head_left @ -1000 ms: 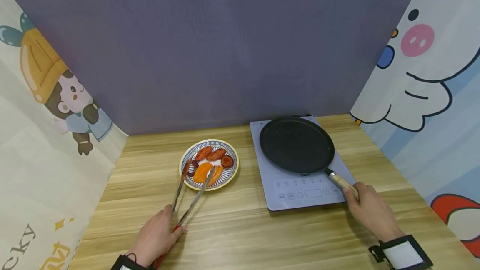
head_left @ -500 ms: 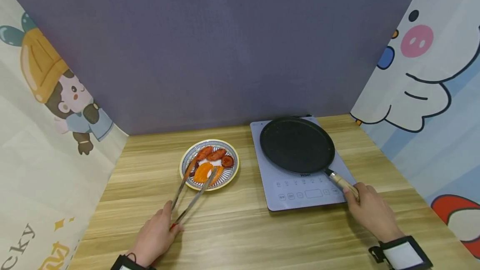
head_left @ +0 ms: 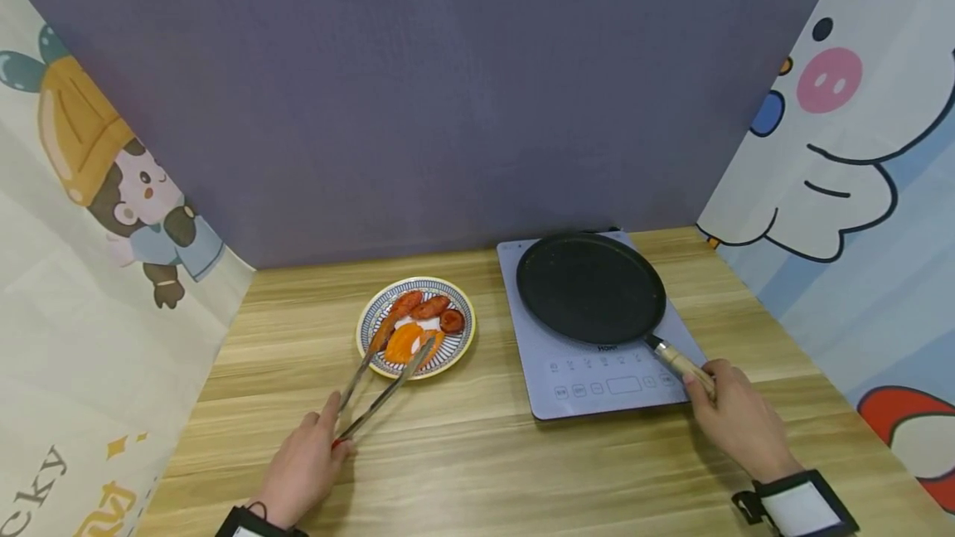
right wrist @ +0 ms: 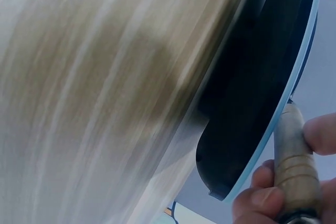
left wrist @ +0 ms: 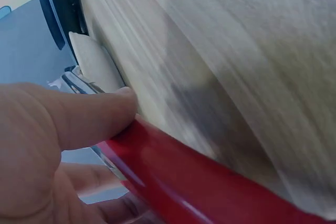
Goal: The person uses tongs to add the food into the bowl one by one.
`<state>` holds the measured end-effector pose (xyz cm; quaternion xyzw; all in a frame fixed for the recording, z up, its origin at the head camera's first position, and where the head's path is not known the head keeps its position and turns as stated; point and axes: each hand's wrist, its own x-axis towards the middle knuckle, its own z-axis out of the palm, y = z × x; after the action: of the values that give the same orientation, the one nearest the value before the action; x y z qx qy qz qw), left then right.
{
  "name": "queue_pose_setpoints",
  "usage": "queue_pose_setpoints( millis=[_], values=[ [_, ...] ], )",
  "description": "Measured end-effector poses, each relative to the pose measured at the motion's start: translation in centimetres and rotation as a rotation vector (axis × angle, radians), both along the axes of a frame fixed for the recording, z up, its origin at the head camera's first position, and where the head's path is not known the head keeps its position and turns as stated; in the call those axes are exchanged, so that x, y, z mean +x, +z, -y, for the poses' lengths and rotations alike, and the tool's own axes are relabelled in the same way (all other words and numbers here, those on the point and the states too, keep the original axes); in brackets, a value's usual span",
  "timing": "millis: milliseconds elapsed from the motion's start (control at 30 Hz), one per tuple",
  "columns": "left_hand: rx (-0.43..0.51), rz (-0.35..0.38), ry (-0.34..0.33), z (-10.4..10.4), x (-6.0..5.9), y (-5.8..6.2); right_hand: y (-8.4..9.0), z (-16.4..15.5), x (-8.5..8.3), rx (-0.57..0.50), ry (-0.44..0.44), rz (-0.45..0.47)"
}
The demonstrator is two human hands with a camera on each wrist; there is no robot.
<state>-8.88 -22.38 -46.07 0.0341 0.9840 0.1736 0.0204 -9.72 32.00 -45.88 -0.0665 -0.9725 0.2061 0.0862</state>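
Observation:
My left hand (head_left: 302,464) holds a pair of metal tongs (head_left: 384,394). In the left wrist view, the thumb presses on their red handle (left wrist: 178,171). The tong arms are spread over a patterned plate (head_left: 470,340), with orange pieces of food (head_left: 403,343) between the tips. Whether the tips touch them I cannot tell. Reddish-brown pieces (head_left: 430,307) and a round brown one (head_left: 452,321) lie behind. On the right, my right hand (head_left: 742,421) grips the wooden handle (right wrist: 296,156) of a flat black frying pan (head_left: 591,288). No food shows on the pan.
Beneath the pan is a pale induction cooker (head_left: 533,363) with its touch panel toward me. It stands on a wood-grain table (head_left: 477,471). A dark wall panel (head_left: 462,106) closes off the back, and printed curtains (head_left: 82,371) flank both sides.
My left hand has shifted slightly left, and the left tong arm has swung right across the plate, so the tips are closer together. My right hand and the pan stay put.

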Motion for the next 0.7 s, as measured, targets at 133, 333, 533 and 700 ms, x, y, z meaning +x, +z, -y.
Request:
queue_pose_setpoints(
  millis=[133,333,533,700],
  values=[
    [0.004,0.016,0.021,0.24,-0.11,-0.04,-0.19,-0.11,-0.05,0.0,0.0,-0.005],
    [-0.004,0.028,0.021,0.46,-0.34,-0.34,-0.33,-0.35,-0.09,0.014,0.003,-0.023],
    [0.006,-0.014,0.016,0.8,-0.47,-0.84,-0.37,-0.31,-0.11,0.017,0.005,-0.029],
    [0.016,-0.034,0.017,0.98,-0.59,-0.99,-0.48,-0.25,-0.14,0.011,0.004,-0.02]
  ],
)
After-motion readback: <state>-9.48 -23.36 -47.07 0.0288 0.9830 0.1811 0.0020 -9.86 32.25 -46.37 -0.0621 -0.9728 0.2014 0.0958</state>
